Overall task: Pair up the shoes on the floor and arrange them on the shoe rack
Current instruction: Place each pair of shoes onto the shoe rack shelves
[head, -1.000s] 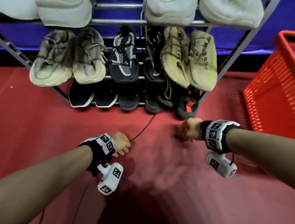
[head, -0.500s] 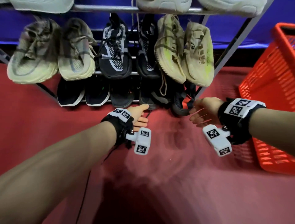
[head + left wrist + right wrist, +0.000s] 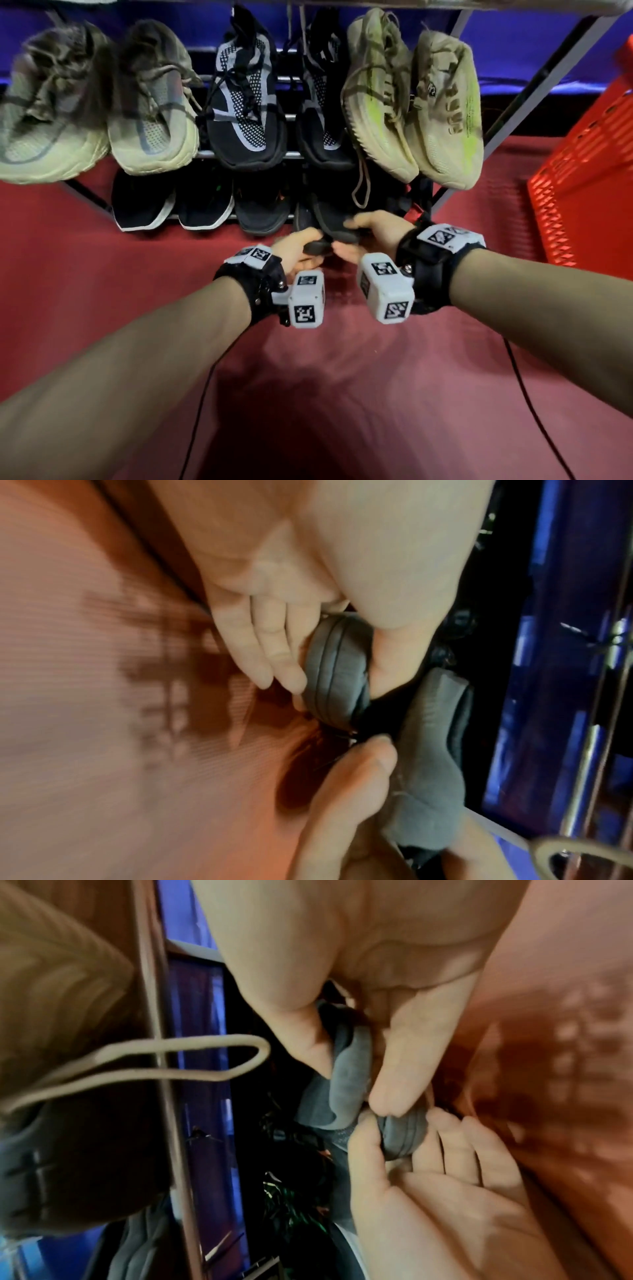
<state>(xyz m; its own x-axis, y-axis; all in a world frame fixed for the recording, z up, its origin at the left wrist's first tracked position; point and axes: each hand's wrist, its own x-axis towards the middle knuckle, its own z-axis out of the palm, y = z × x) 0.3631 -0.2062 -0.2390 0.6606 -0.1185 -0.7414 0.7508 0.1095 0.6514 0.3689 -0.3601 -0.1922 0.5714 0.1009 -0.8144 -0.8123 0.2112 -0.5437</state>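
Shoes (image 3: 329, 226), dark, sit at the rack's (image 3: 534, 89) bottom tier, directly ahead of both hands, long axes running away from the person. Left hand (image 3: 294, 248) pinches one toe between thumb and fingers; right hand (image 3: 373, 231) grips the neighbouring toe. Both equally near. Rack tiers hold paired shoes; red basket (image 3: 582, 192) contents unseen

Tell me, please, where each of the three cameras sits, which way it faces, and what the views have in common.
Head: worn on the head, facing forward and down at the shoe rack and the red floor; both forearms, the left hand and the right hand show.
Left wrist: looks along the left hand at the dark shoes; the right hand's fingers come in from below.
Right wrist: looks along the right hand, which grips a dark shoe; the left hand shows below.
Shared: all three show both hands on the dark shoes.
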